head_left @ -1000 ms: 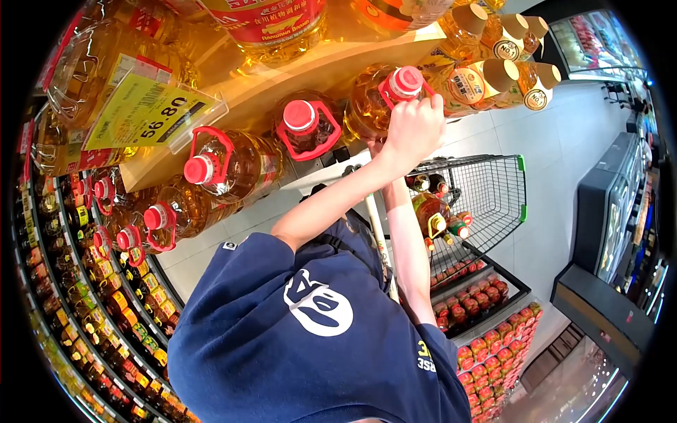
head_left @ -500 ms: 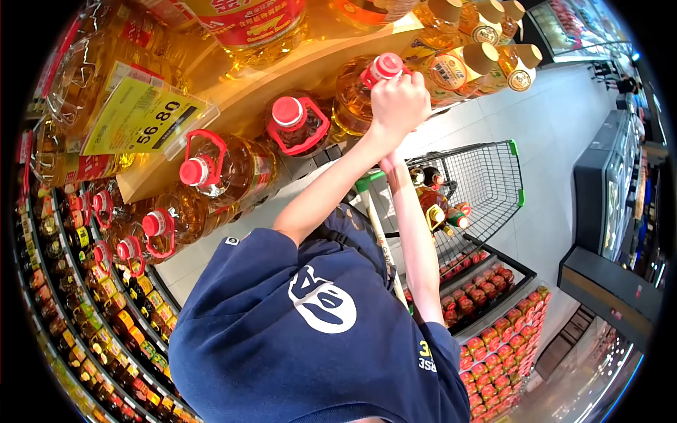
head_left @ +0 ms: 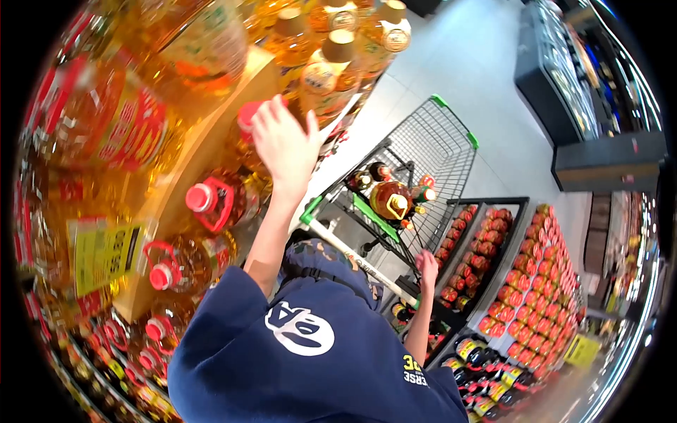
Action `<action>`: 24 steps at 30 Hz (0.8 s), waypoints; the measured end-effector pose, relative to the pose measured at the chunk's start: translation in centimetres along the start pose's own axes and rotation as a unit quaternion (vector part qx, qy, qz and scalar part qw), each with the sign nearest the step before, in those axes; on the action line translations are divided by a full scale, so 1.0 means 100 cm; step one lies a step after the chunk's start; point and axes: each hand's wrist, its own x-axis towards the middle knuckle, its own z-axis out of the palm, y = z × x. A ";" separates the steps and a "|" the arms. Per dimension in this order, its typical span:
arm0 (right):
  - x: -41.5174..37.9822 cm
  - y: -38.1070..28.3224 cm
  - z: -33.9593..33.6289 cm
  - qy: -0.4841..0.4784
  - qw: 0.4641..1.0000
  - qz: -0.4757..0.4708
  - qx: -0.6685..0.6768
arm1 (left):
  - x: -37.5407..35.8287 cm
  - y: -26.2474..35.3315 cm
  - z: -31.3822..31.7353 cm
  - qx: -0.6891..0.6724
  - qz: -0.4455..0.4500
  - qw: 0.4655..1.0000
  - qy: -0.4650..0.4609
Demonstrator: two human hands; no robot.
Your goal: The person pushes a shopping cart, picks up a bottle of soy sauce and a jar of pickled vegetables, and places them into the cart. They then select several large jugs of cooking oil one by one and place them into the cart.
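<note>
While beside shelf edge (head_left: 211, 134), left hand (head_left: 282, 144).

Bright store light, fisheye edges, motion blur

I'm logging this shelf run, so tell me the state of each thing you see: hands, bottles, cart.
Left hand: raised, on the red-capped oil bottle.
Right hand: resting on the cart handle.
Shopping cart: holding a few bottles.
Shelf oil bottle: capped, handle up.
</note>
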 end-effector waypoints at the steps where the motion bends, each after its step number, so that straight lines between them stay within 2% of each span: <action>1: -0.012 0.021 -0.026 0.050 0.983 -0.019 -0.175 | -0.005 0.010 -0.001 -0.007 0.027 0.999 0.037; 2: -0.023 0.050 -0.045 0.120 0.942 -0.094 -0.299 | -0.012 0.020 -0.001 -0.018 0.052 0.996 0.076; 3: -0.043 0.053 -0.056 0.112 0.911 -0.064 -0.392 | -0.020 0.028 0.001 -0.059 0.097 0.991 0.069; 4: -0.061 0.052 -0.056 0.107 0.935 -0.055 -0.332 | -0.030 0.034 0.012 -0.132 0.124 0.982 0.045; 6: -0.081 0.054 -0.047 0.120 0.949 -0.080 -0.282 | -0.053 0.047 0.035 -0.206 0.179 0.962 -0.015; 8: -0.075 0.086 -0.035 0.135 0.938 -0.118 -0.295 | -0.076 0.052 0.070 -0.206 0.257 0.939 -0.099; 9: -0.076 0.085 -0.024 0.117 0.947 -0.092 -0.283 | -0.091 0.051 0.099 -0.225 0.245 0.934 -0.127; 10: -0.081 0.071 -0.011 0.113 0.901 -0.056 -0.416 | -0.108 0.047 0.130 -0.242 0.234 0.928 -0.156; 12: -0.079 0.068 0.006 0.132 0.847 -0.021 -0.514 | -0.139 0.029 0.186 -0.230 0.237 0.924 -0.192; 14: -0.075 0.069 0.013 0.168 0.856 -0.015 -0.489 | -0.175 -0.007 0.236 -0.165 0.260 0.937 -0.165; 16: -0.076 0.070 0.015 0.202 0.869 -0.012 -0.451 | -0.198 -0.033 0.241 -0.058 0.261 0.932 -0.246; 18: -0.076 0.066 0.014 0.191 0.861 -0.010 -0.470 | -0.207 -0.051 0.243 0.047 0.320 0.878 -0.354; 20: -0.077 0.063 0.011 0.152 0.864 0.025 -0.479 | -0.206 -0.047 0.242 0.040 0.297 0.888 -0.348; 21: -0.077 0.060 0.009 0.144 0.867 0.039 -0.476 | -0.202 -0.048 0.244 0.033 0.290 0.875 -0.386; 24: -0.078 0.054 0.010 0.131 0.875 0.039 -0.464 | -0.204 -0.049 0.245 0.054 0.323 0.873 -0.361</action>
